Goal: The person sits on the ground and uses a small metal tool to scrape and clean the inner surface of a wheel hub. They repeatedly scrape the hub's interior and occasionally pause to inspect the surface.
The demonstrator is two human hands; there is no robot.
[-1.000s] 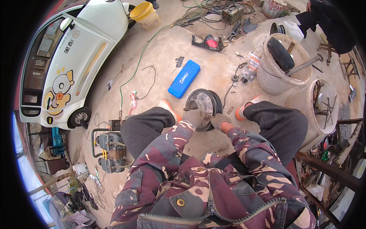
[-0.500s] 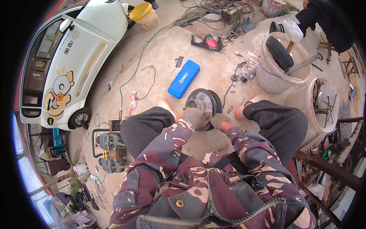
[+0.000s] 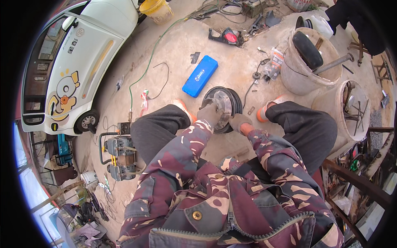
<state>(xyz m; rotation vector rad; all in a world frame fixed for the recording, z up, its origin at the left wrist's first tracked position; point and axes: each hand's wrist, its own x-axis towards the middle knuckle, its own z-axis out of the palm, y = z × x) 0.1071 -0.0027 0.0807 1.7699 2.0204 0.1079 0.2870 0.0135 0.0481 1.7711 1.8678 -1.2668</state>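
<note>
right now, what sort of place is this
Likely a vehicle repair yard: a wheel rim near the middle, with what looks like an air compressor and a white car to the left.

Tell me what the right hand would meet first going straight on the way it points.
Most likely the dark wheel rim; depth is unclear, and the right hand may be touching it.

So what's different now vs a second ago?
Head view dipped, so the scene sits higher in the picture. Against the wheel rim, the left hand seems slightly farther forward. No visible grab or release.

Unchanged: right hand at the rim's near right edge; rim and blue case in place on the ground.
</note>
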